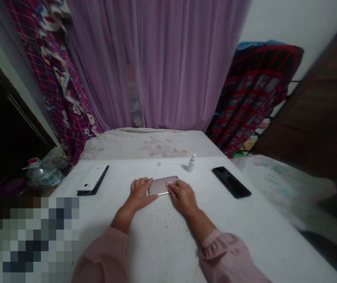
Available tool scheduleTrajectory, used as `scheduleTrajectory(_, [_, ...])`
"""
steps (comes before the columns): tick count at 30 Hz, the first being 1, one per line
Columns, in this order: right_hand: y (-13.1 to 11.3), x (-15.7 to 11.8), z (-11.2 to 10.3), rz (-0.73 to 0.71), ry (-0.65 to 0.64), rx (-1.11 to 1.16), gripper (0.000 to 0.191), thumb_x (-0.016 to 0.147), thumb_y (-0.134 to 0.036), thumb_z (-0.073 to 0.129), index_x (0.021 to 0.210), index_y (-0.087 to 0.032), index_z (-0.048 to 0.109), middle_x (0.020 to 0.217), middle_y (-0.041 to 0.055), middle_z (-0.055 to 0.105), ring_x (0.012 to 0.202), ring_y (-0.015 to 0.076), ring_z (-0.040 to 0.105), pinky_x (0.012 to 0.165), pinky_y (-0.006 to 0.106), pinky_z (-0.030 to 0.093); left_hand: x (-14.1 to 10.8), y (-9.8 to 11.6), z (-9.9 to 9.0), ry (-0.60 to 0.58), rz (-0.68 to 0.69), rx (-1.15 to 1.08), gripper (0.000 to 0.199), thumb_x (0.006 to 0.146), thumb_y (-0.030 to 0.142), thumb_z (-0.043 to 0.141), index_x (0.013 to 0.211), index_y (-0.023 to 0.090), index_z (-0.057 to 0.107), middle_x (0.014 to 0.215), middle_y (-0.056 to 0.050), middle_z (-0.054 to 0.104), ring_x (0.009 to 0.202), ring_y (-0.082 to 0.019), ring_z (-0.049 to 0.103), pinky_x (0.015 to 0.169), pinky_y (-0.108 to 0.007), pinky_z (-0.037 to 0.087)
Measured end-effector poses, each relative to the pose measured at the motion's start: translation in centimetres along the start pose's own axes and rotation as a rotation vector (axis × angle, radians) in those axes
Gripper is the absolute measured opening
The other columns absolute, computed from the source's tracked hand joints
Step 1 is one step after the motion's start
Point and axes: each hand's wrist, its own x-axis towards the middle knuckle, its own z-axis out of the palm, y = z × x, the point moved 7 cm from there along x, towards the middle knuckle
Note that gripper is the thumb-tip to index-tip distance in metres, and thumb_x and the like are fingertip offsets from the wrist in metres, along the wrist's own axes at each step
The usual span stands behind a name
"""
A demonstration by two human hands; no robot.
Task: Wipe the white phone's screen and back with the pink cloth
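Observation:
A rose-gold smartphone (pixel 158 186) lies face down on the white surface, its long side across my view. My left hand (pixel 139 194) grips its left end, the thumb at the near edge and the fingers at the far edge. With fingers pinched, my right hand (pixel 184 196) presses a small pale pink piece (pixel 169 183) against the phone's back near its right end. I cannot make out what kind of piece it is. The right hand covers part of the phone's near right corner.
A white spray bottle (pixel 191 163) stands behind my right hand. To the right lies a black phone (pixel 231 182); at left, a white phone (pixel 93 177) rests on a dark one. A tiny pale square (pixel 159 164) lies farther back. Purple curtains (pixel 174 67) hang behind the table.

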Motion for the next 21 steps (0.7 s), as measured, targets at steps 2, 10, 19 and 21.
scheduleTrajectory(2, [-0.1,-0.1,0.0,0.008,0.007,0.014,0.025,0.095,-0.031,0.051,0.108,-0.026,0.072,0.083,0.004,0.063,0.074,0.0158,0.053,0.068,0.026,0.034,-0.1,-0.1,-0.1,-0.008,0.003,0.0,0.066,0.076,0.044,0.068,0.136,0.024,0.051,0.138,-0.01,0.052,0.133,-0.029,0.04,0.115,-0.049,0.018])
scheduleTrajectory(10, [2.9,-0.3,-0.6,0.268,0.05,0.001,0.026,0.095,-0.032,0.052,0.1,-0.025,0.076,0.082,0.0048,0.064,0.075,0.0161,0.056,0.066,0.027,0.035,-0.1,-0.3,0.0,0.03,0.023,-0.022,0.062,0.075,0.043,0.069,0.132,0.025,0.053,0.135,-0.01,0.054,0.13,-0.03,0.042,0.115,-0.05,0.019])
scheduleTrajectory(19, [1.8,0.0,0.4,0.193,0.019,0.05,0.021,0.093,-0.031,0.057,0.103,-0.029,0.075,0.085,0.0039,0.067,0.079,0.0167,0.057,0.07,0.026,0.037,-0.1,-0.5,0.2,0.02,0.026,-0.043,0.063,0.075,0.044,0.069,0.133,0.026,0.052,0.134,-0.008,0.054,0.131,-0.029,0.042,0.115,-0.05,0.019])
scheduleTrajectory(21, [2.7,0.2,0.4,0.234,0.018,0.054,0.021,0.092,-0.03,0.058,0.104,-0.029,0.075,0.085,0.0034,0.066,0.079,0.0164,0.057,0.07,0.026,0.038,-0.1,-0.5,0.2,0.011,0.021,-0.037,0.063,0.075,0.044,0.069,0.133,0.025,0.052,0.135,-0.009,0.053,0.131,-0.029,0.041,0.115,-0.049,0.019])
